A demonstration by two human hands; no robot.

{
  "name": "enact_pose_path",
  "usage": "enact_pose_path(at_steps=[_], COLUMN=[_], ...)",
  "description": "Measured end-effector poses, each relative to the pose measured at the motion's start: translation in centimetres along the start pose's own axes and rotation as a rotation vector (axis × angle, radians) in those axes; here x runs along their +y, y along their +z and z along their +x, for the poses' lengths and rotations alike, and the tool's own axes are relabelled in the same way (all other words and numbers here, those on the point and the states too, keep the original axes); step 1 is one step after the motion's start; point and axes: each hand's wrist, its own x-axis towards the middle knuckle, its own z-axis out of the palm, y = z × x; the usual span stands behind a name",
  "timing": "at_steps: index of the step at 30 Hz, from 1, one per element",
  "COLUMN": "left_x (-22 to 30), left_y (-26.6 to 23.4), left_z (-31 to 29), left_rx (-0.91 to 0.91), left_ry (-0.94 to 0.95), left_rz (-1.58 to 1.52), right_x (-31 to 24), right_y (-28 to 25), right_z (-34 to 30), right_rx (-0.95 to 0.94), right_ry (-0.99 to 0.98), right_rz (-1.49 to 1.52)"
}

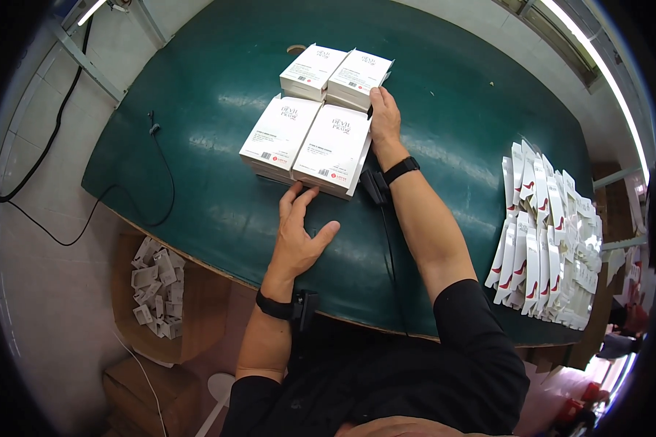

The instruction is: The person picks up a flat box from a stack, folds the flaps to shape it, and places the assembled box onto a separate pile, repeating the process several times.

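Four carton stacks (334,146) sit mid-counter (459,138); my left hand (297,240), fingers apart, touches their near edge; my right hand (386,122) lies alongside, grip I can't tell; probably stiff, slick, best side-held

- The head camera looks steeply down from head height, facing forward across the green table (459,124).
- It sits close: the black shirt (372,379) fills the lower middle of the frame.
- Straight edges bend toward the rim.
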Motion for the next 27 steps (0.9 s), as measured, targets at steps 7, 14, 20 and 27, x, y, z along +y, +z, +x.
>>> enact_pose_path(at_steps=[7,14,20,27], left_x=[-0.2,-0.4,-1.1,-2.4], left_y=[0.0,0.2,0.3,0.3], left_z=[-0.2,-0.1,-0.2,0.3], left_rx=[0.008,-0.023,-0.021,-0.06], left_ry=[0.014,-0.009,-0.054,-0.024], left_rz=[-0.006,-0.045,-0.08,-0.092], right_x=[-0.4,1.9,-0.4,-6.0], right_y=[1.5,0.6,-3.5,-12.3], right_z=[0.5,1.8,-2.7,-14.0], right_rx=[0.024,0.121,0.157,-0.004], right_ry=[-0.047,-0.085,-0.048,-0.077], right_rz=[-0.057,-0.184,-0.08,-0.035])
